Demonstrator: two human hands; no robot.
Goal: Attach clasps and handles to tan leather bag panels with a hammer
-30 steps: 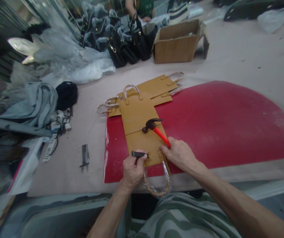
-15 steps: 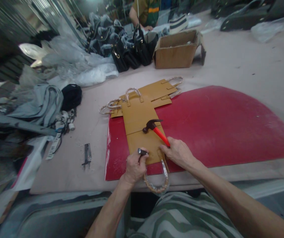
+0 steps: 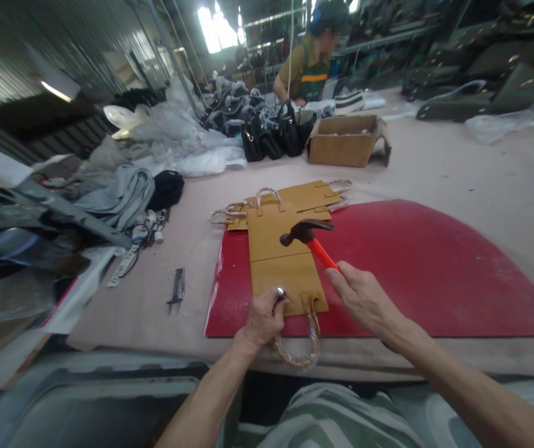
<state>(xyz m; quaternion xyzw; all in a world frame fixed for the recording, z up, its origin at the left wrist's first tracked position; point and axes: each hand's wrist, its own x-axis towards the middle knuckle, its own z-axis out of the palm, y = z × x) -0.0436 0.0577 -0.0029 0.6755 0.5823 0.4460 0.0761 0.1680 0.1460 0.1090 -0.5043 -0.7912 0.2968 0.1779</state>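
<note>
Loads of room right of the hammer [image 3: 308, 232] over the red board [image 3: 416, 267], but black bags [image 3: 269, 144] and a box [image 3: 339, 149] block the back.

Red-orange hammer handle [image 3: 323, 254], mustard panel [image 3: 273, 239]

So the board [image 3: 411, 274] is on the table [image 3: 439, 168], filling centre to right of frame. Bag panel [image 3: 278, 239] lies across its left end, other panels [image 3: 311, 196] behind that. Lower centre, left hand [image 3: 264, 320] has a short rod [image 3: 281, 292] at the panel's near end; right hand [image 3: 364, 295] is off to the right, hammer [image 3: 306, 231] head over the panel. Small tool [image 3: 178, 289] sits left of the board. Up top: box [image 3: 341, 149], bags [image 3: 271, 138] just left of it, plastic wrap [image 3: 206, 158] further left, person [image 3: 311, 74] behind.
</note>
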